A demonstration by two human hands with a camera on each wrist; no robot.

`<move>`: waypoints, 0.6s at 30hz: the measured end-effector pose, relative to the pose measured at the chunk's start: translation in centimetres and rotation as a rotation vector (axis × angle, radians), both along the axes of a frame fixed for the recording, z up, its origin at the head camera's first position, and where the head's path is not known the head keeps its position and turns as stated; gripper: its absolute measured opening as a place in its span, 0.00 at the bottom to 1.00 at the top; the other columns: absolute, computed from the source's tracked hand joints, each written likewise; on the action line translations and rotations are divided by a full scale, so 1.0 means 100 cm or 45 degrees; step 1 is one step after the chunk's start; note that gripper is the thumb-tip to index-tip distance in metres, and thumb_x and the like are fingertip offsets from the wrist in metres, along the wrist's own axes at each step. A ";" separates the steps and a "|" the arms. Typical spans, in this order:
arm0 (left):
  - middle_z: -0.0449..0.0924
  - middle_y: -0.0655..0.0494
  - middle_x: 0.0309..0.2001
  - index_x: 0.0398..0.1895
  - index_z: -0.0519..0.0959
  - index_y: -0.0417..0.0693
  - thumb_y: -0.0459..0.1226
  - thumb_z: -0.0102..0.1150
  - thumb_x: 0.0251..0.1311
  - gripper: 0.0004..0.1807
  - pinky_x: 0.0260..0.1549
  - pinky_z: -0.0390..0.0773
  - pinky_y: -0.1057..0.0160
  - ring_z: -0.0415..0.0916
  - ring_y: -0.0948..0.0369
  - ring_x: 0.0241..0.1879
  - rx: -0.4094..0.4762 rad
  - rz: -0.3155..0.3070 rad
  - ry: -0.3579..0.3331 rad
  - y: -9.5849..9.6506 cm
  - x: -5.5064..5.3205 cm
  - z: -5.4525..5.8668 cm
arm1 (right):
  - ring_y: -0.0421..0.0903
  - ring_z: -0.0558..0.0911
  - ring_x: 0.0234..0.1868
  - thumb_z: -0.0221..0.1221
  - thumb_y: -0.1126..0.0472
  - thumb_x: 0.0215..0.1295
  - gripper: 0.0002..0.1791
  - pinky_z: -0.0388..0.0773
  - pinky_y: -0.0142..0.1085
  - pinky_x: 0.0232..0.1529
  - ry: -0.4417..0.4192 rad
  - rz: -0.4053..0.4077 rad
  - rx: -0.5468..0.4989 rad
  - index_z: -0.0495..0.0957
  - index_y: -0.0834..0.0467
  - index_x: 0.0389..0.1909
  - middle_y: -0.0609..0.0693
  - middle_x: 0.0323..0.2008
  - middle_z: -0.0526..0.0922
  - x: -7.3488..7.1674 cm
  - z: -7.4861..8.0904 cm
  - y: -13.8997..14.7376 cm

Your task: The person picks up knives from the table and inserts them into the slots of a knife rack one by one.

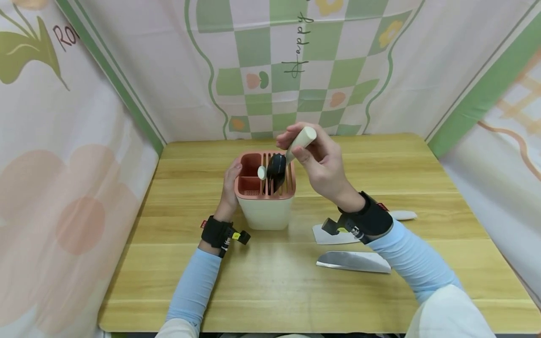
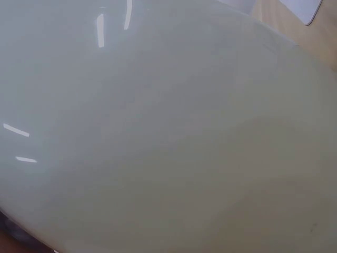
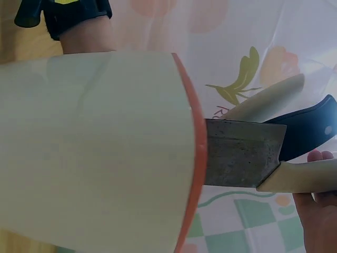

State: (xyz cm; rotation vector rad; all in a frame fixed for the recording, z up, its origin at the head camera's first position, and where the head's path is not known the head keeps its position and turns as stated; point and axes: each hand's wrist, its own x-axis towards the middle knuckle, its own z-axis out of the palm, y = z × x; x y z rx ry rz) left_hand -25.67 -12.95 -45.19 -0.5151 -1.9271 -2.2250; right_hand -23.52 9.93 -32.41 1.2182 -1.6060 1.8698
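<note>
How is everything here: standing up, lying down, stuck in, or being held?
Knife holder: standing upright on the table
Left hand: holding the holder's side
Right hand: gripping a pale handle
Gripped knife: partly in the holder, blade still showing
Black handle: sticking up from the holder
Other pale handle: sticking up too
Nearer loose blade: lying flat
Farther loose blade: lying flat, partly hidden

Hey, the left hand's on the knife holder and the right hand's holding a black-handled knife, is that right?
Not quite. The head view shows the right hand holding a white-handled knife, not a black-handled one. The left hand is on the knife holder, as you said.
</note>
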 end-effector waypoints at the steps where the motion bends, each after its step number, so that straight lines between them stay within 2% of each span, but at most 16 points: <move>1: 0.79 0.64 0.55 0.70 0.69 0.33 0.51 0.35 0.69 0.36 0.55 0.78 0.66 0.75 0.62 0.56 -0.002 0.003 -0.003 0.000 0.000 0.000 | 0.44 0.90 0.51 0.61 0.50 0.73 0.34 0.86 0.39 0.55 -0.001 0.001 0.007 0.70 0.80 0.56 0.47 0.50 0.89 0.000 -0.001 0.000; 7: 0.79 0.64 0.55 0.69 0.70 0.34 0.52 0.35 0.69 0.36 0.55 0.78 0.66 0.75 0.62 0.56 -0.010 0.012 0.001 -0.001 0.001 0.000 | 0.44 0.89 0.53 0.61 0.49 0.72 0.34 0.86 0.39 0.56 -0.013 0.015 0.054 0.70 0.80 0.58 0.46 0.52 0.88 -0.001 -0.007 -0.001; 13: 0.79 0.62 0.55 0.68 0.70 0.35 0.50 0.34 0.70 0.34 0.54 0.78 0.66 0.75 0.61 0.55 -0.002 -0.009 -0.005 -0.001 0.001 -0.001 | 0.42 0.88 0.54 0.61 0.49 0.72 0.37 0.85 0.34 0.57 -0.066 -0.006 0.082 0.70 0.79 0.63 0.43 0.52 0.88 -0.001 -0.016 -0.002; 18: 0.79 0.63 0.56 0.68 0.71 0.39 0.52 0.34 0.70 0.34 0.55 0.78 0.66 0.75 0.61 0.56 -0.016 -0.010 -0.005 -0.001 0.000 -0.001 | 0.40 0.88 0.55 0.61 0.48 0.71 0.38 0.84 0.32 0.56 -0.087 -0.021 0.103 0.70 0.77 0.66 0.41 0.53 0.89 -0.001 -0.021 -0.002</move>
